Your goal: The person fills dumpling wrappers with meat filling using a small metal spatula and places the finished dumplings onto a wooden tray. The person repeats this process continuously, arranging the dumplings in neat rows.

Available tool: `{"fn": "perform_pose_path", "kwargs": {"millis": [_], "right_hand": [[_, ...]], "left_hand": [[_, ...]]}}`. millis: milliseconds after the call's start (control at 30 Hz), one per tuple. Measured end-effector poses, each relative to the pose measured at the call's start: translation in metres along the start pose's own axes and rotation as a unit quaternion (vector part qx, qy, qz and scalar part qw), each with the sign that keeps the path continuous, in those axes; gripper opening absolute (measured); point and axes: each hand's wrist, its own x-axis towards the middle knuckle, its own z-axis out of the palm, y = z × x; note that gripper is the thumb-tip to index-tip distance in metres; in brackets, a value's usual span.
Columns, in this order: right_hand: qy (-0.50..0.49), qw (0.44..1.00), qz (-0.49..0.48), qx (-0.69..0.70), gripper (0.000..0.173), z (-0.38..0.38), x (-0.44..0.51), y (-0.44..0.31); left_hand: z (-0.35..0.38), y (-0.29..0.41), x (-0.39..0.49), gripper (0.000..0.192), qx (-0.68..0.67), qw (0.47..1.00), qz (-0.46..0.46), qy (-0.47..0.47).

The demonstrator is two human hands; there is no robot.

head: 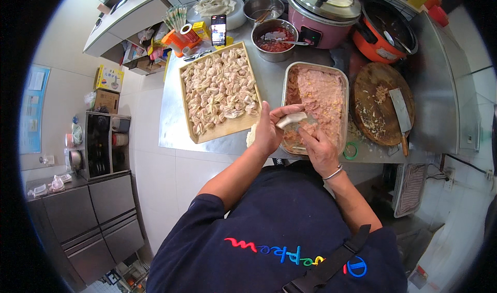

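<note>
My left hand point(268, 131) holds a pale dough wrapper point(291, 119) across its fingers, above the near left part of a metal tray point(346, 98). Pink minced meat filling point(322, 91) covers much of that tray, thinning out at the near left. Over its near end is my right hand point(321, 151), fingertips close to the filling and the wrapper; whether they grip a small tool is unclear. Partly behind my left wrist, a stack of wrappers point(251, 136) sits at the table edge. Folded wontons point(219, 87) fill most of a wooden tray point(202, 137) to the left.
At right, a cleaver point(398, 104) lies on a round wooden chopping board point(365, 114). Behind stand a bowl of red sauce point(275, 40), a pink rice cooker point(306, 25), an orange pot point(374, 46) and a propped phone point(218, 30). A green ring point(350, 150) lies near the front edge.
</note>
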Motion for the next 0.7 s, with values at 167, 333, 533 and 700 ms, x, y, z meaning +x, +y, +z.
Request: {"fn": "perform_pose_path", "kwargs": {"millis": [167,333,533,700], "right_hand": [[0.041,0.996,-0.065,-0.041,0.043,-0.001,0.006,-0.005],[0.062,0.996,-0.060,-0.030,0.040,0.010,0.009,-0.012],[-0.031,0.974,0.046,0.220,0.029,0.015,-0.002,-0.014],[-0.176,0.898,0.191,0.354,0.028,-0.002,-0.027,-0.002]], "left_hand": [[0.002,-0.003,0.000,0.023,0.257,0.963,0.037,0.069],[0.008,-0.020,-0.003,0.027,0.276,0.947,0.096,0.134],[-0.002,-0.026,-0.003,0.026,-0.094,0.971,-0.024,0.218],[-0.050,-0.015,-0.013,0.037,-0.165,0.933,-0.065,0.314]]}}
